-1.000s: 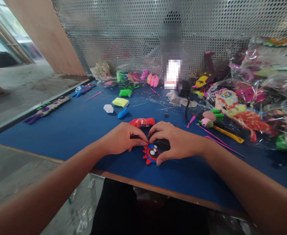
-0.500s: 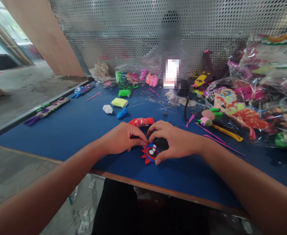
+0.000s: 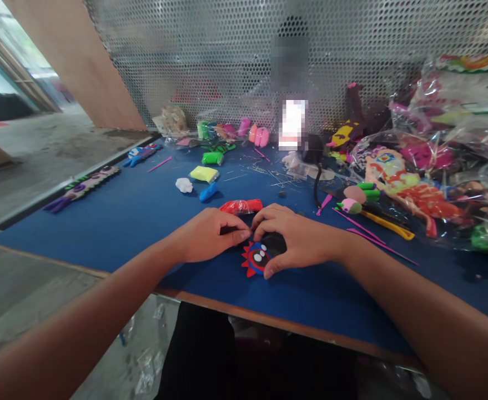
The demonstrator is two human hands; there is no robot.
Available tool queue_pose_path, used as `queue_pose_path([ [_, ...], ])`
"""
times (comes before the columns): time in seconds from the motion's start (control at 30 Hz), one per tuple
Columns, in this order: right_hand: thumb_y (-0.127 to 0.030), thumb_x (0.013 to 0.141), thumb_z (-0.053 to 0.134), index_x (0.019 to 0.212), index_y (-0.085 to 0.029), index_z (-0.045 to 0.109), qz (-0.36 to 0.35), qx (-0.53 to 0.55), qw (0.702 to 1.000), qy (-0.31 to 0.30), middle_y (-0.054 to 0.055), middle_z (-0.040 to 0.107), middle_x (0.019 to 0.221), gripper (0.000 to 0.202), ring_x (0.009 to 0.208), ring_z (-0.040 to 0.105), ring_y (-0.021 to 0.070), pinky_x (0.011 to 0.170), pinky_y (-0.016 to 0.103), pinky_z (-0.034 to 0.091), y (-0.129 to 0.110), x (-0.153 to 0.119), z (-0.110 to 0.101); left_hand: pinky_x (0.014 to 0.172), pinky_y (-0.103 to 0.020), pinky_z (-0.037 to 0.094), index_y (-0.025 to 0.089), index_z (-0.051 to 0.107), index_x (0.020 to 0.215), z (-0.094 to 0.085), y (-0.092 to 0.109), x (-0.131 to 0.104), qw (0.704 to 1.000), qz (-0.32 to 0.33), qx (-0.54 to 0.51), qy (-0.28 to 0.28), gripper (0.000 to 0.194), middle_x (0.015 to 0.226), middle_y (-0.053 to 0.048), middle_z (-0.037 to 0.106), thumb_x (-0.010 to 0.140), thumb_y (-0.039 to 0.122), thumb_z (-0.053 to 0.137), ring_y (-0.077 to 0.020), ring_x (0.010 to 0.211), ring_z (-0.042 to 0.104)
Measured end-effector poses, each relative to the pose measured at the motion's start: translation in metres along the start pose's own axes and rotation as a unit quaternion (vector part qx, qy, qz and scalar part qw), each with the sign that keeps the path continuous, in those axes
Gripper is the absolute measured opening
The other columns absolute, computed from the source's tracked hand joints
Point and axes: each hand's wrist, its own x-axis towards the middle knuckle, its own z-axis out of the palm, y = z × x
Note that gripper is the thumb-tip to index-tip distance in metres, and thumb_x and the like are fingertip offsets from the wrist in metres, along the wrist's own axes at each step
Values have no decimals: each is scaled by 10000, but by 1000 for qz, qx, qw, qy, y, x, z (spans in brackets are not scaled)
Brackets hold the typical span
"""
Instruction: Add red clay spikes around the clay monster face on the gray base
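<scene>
A flat clay figure [image 3: 257, 258] with a blue and red rim, white eyes and red spikes lies near the table's front edge. My right hand [image 3: 287, 239] curves around its right side, thumb at the lower edge, fingers wrapped on its dark part. Just above the spikes, my left hand [image 3: 216, 234] has thumb and forefinger pinched together; anything between the tips is too small to make out. Behind both hands is a red clay packet [image 3: 241, 206] in clear wrap.
Blue clay [image 3: 209, 191], white clay [image 3: 184, 185] and a yellow packet [image 3: 204, 174] lie beyond my left hand. Pink tools [image 3: 368, 238], a yellow-handled tool [image 3: 389, 224] and bagged clay figures [image 3: 427, 200] are at right. A mesh panel [image 3: 227, 61] stands behind.
My left fingertips have lifted slightly away from the figure's upper spikes, which show more now. My right hand keeps its place around the figure.
</scene>
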Motion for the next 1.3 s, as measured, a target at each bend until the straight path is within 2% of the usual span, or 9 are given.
queue_pose_path([
  [0.07, -508, 649, 778, 981, -195, 660, -1, 1, 1000, 2, 88, 574, 1140, 472, 1125, 462, 278, 983, 447, 339, 0, 0, 0, 530, -200, 393, 200, 724, 871, 0, 2, 1, 999, -27, 20, -2, 313, 689, 22, 655, 912, 408, 494, -101, 595, 554],
  [0.17, -505, 655, 775, 984, -199, 654, -1, -1, 1000, 0, 88, 575, 1133, 466, 1112, 468, 279, 965, 448, 350, 0, 0, 0, 418, -197, 290, 173, 666, 655, -1, 6, 4, 998, -51, 18, -33, 387, 524, 36, 524, 874, 460, 528, -77, 467, 440],
  [0.3, -513, 659, 769, 978, -202, 652, 0, -12, 1000, -4, 84, 573, 1128, 460, 1101, 468, 274, 958, 435, 354, -1, -1, -1, 324, -199, 234, 175, 608, 593, 0, 10, 10, 987, -97, -96, -83, 370, 446, 41, 449, 852, 434, 554, -59, 352, 338],
  [0.47, -521, 665, 761, 976, -189, 649, 1, -18, 1000, -6, 85, 577, 1118, 468, 1084, 472, 273, 948, 426, 362, -1, 0, -1, 306, -197, 191, 179, 492, 517, 1, 12, 16, 955, -159, -220, -119, 388, 421, 50, 362, 809, 405, 609, -54, 339, 281],
  [0.67, -530, 651, 769, 973, -193, 648, -5, -15, 1000, 2, 81, 581, 1093, 482, 1082, 478, 271, 956, 421, 361, 1, -1, 0, 342, -202, 188, 164, 516, 559, 0, 13, 17, 927, -246, -242, -145, 381, 442, 53, 387, 755, 453, 670, -50, 352, 304],
  [0.87, -524, 663, 761, 976, -189, 651, -1, -22, 1000, -6, 85, 578, 1114, 471, 1104, 464, 270, 980, 424, 353, 0, -2, -1, 348, -212, 167, 166, 490, 561, -3, 10, 18, 912, -305, -237, -139, 481, 470, 37, 443, 704, 589, 669, -53, 344, 333],
  [0.97, -515, 662, 765, 983, -185, 654, -2, -26, 1000, -5, 86, 578, 1115, 473, 1097, 467, 265, 976, 418, 363, 0, -2, -1, 348, -215, 154, 168, 499, 565, -3, 8, 18, 909, -312, -245, -131, 451, 467, 40, 439, 680, 553, 704, -53, 342, 327],
  [1.1, -517, 654, 771, 993, -190, 658, -3, -25, 1000, -2, 82, 579, 1114, 484, 1092, 471, 264, 968, 418, 372, -1, -2, -1, 356, -227, 150, 166, 523, 558, -3, 10, 17, 914, -287, -250, -139, 394, 457, 42, 423, 715, 486, 692, -52, 334, 322],
  [1.3, -505, 665, 767, 959, -196, 660, -1, -26, 1000, -2, 76, 582, 1109, 440, 1091, 475, 260, 957, 416, 374, 0, -2, -1, 361, -235, 164, 172, 554, 588, -1, 11, 14, 930, -263, -219, -133, 382, 457, 47, 417, 742, 506, 660, -58, 342, 324],
])
